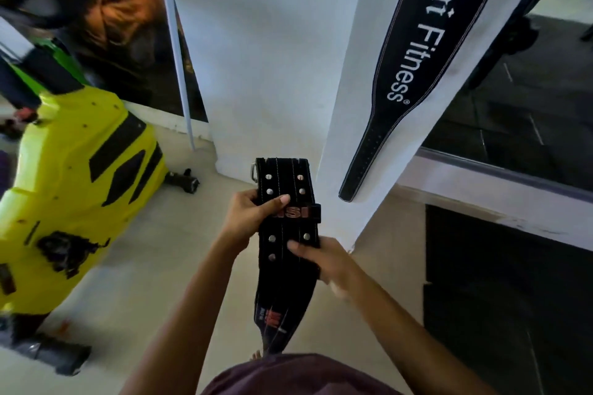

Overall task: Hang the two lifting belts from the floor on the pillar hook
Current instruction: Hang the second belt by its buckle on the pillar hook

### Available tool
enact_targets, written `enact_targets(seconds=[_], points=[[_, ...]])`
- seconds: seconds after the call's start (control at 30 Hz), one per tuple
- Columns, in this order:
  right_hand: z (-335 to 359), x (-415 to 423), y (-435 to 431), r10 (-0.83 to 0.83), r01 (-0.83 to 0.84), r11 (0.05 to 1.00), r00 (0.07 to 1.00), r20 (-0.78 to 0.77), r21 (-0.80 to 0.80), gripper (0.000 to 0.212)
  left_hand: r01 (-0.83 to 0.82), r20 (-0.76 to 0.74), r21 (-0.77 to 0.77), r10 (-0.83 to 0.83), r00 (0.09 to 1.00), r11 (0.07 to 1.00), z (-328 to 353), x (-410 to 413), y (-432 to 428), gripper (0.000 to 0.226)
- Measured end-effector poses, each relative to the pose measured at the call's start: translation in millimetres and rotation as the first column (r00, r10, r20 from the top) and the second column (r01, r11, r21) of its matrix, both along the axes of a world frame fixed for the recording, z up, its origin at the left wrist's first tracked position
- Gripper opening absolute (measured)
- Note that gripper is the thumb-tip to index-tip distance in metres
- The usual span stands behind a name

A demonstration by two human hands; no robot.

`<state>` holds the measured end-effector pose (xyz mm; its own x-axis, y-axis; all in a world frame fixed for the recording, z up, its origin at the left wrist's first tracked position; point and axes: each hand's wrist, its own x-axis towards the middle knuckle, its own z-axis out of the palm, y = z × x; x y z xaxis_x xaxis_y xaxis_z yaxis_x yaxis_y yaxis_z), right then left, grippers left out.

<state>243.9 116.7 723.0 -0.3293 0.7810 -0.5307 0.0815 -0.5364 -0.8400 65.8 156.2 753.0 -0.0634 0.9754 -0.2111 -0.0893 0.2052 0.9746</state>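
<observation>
Both my hands hold a black studded lifting belt [285, 183] at waist height in front of the white pillar [272, 58]. My left hand [253, 213] grips its left edge near the buckle end, thumb across the red lettering. My right hand [324, 261] grips the right edge lower down. The belt's tail hangs down toward my feet. A second black belt [426, 54] with white "Fitness" lettering hangs down the pillar's right face, its narrow end near the floor. The hook is out of view above.
A yellow and black gym machine [73, 176] stands at the left on the beige floor. A wall poster [128, 26] is behind it. Black floor mats [500, 298] and a white ledge [500, 199] lie to the right of the pillar.
</observation>
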Motion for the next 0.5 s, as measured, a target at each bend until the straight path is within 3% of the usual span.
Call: enact_targets(seconds=[0.1, 0.27, 0.37, 0.5], points=[[-10.8, -6.4, -29.7, 0.021, -0.022, 1.0, 1.0, 0.011, 0.017, 0.058, 0.004, -0.045, -0.029, -0.006, 0.999, 1.0, -0.3, -6.7, -2.8, 0.018], [22.9, 0.3, 14.2, -0.165, 0.18, 0.981, 0.971, -0.174, 0.072, 0.045, 0.115, -0.068, -0.016, -0.116, 0.991, 0.993, 1.0, 4.6, -15.4, 0.025], [44.8, 9.2, 53.6, -0.291, 0.3, 0.953, 0.947, -0.139, 0.046, 0.047, 0.217, -0.091, 0.006, -0.216, 0.972, 0.976, 7.7, 16.7, -19.9, 0.026], [55.8, 17.6, 73.4, -0.285, 0.294, 0.955, 0.949, -0.137, 0.049, 0.046, 0.212, -0.118, 0.066, -0.203, 0.972, 0.975, 15.7, 25.4, -17.4, 0.017]])
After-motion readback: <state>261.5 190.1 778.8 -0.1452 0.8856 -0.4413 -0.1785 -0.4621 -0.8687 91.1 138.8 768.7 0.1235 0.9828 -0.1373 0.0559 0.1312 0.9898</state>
